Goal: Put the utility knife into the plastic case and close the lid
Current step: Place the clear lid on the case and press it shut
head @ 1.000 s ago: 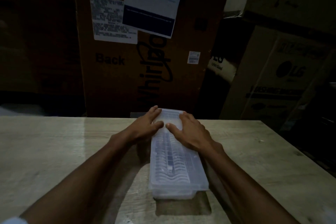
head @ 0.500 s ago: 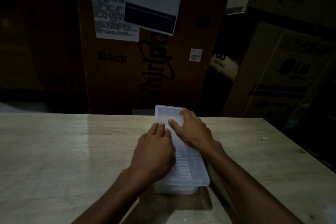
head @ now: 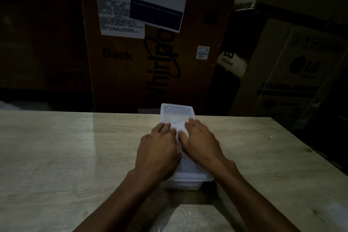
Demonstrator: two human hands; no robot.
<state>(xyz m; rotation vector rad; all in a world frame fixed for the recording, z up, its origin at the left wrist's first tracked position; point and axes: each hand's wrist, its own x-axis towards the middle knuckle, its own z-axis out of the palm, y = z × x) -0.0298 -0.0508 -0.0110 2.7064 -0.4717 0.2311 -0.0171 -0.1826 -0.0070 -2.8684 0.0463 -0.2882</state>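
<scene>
Pressing flat: 2 hands, left hand (head: pixel 159 153), right hand (head: pixel 201 142), on plastic case (head: pixel 177 112); far end overhangs table (head: pixel 66 147) edge.

A pale wood-grain desk (head: pixel 66 147) stands in a dim room; tall cardboard boxes (head: pixel 150 52) with paper labels (head: pixel 120 13) crowd behind it.

"Back" and sideways "Whirlpool" script printed on tall brown carton (head: pixel 150 62) far centre, "LG" logo on carton (head: pixel 301 73) far right, "Life's Good" on white packaging (head: pixel 230 60) between them, paper labels' print illegible
</scene>
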